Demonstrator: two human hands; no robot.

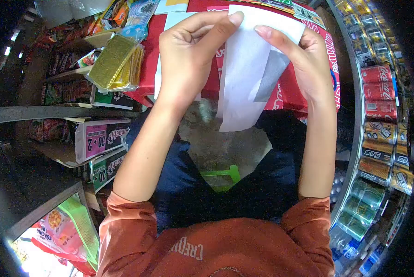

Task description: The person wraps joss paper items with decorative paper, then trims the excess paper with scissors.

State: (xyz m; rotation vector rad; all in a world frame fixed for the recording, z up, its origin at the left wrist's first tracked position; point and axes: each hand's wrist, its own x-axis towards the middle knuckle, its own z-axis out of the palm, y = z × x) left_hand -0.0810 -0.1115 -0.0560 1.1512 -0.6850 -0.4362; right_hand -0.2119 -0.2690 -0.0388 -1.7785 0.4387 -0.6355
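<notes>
Both hands hold a white sheet of paper [244, 83] over the front of a red-covered table. My left hand [190, 55] pinches its upper left edge between thumb and fingertips. On the upper right, my right hand [308, 60] has its thumb on the front, with the other fingers hidden behind. The paper hangs down past the table edge above my lap, and a grey shaded patch shows on its right half. Another white sheet [174, 25] lies on the table, partly behind my left hand and forearm.
The red tablecloth [147, 69] has white lettering. Gold rectangular packs [114, 62] in clear plastic sit at its left edge. Shelves with packets and boxes [101, 138] stand left; stacked drink cans [377, 92] line the right. Something green [225, 177] shows between my legs.
</notes>
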